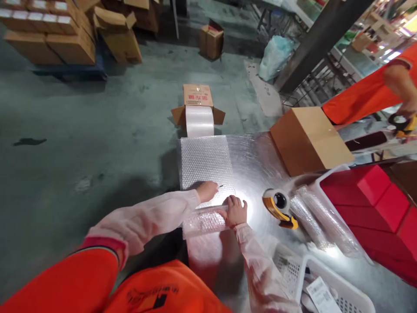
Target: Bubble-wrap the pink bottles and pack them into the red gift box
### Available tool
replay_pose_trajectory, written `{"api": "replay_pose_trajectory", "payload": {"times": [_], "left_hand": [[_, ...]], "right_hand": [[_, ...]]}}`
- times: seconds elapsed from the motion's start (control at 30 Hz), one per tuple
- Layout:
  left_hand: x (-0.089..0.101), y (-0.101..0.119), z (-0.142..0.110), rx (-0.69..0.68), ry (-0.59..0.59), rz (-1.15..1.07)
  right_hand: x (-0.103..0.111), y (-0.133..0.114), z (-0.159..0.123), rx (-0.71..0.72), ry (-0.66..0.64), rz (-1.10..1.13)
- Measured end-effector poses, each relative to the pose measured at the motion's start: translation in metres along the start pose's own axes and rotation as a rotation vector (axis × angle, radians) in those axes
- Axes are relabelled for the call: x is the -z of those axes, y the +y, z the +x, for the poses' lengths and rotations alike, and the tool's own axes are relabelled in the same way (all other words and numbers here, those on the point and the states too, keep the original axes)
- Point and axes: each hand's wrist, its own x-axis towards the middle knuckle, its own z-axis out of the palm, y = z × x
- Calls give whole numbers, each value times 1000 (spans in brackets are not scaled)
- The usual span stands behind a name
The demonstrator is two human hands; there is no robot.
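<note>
Red Chinese characters point(197, 97) on a carton point(190, 90), left grip point(207, 191) around a dark-tipped tool point(221, 186), right grip point(236, 212) splayed over bubble wrap point(205, 221)

We view from above our left arm point(146, 217), which reaches from the lower left forward and inward, its left wrist point(197, 197) nearly straight. Our left hand point(207, 191) is curled tight, knuckles toward the right. Our right arm point(257, 265) rises from the bottom edge and slants inward; our right hand point(237, 212) is spread, its fingers bent and pointing forward. The hands lie near each other, the left slightly farther forward.
</note>
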Motion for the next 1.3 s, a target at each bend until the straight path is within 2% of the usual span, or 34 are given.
{"api": "replay_pose_trajectory", "payload": {"times": [0.13, 0.23, 0.4, 0.53, 0.6, 0.63, 0.8, 0.87, 0.93, 1.0, 1.07, 1.13, 1.2, 1.3], "left_hand": [[-7, 29, 25, -60, -21, 58], [-15, 37, 30, -55, -1, 121], [-24, 50, 39, -84, 59, 212], [-31, 62, 42, -143, 32, 251], [-33, 47, 26, -137, 2, 264], [-32, 32, 11, -123, -14, 272], [-20, -84, -107, 83, -77, 332], [-14, -113, -129, 158, -17, 338], [-10, -116, -113, 103, 157, 299], [-8, -100, -66, -19, 331, 225], [-9, -75, -10, -66, 424, 176], [-12, -55, 32, -64, 447, 162], [-16, -48, 51, -68, 462, 158], [-21, -57, 49, -77, 519, 171]], "right_hand": [[-3, 9, -2, -53, 2, 26], [-6, 14, 1, -69, -24, 52], [-7, 13, 1, -92, 27, 77], [-2, 11, -1, -121, -20, 85], [0, 11, -1, -130, -29, 83], [0, 11, -1, -127, -28, 82], [-4, 12, 3, -110, -11, 83], [-5, 11, 3, -102, 1, 71], [-3, 9, 4, -119, 24, 41], [3, 7, 8, -118, 74, 6], [11, 3, 16, -11, 81, -7], [18, -2, 29, 171, 8, -5], [24, -7, 46, 301, -78, -28], [28, -15, 70, 378, -133, -95]]}}
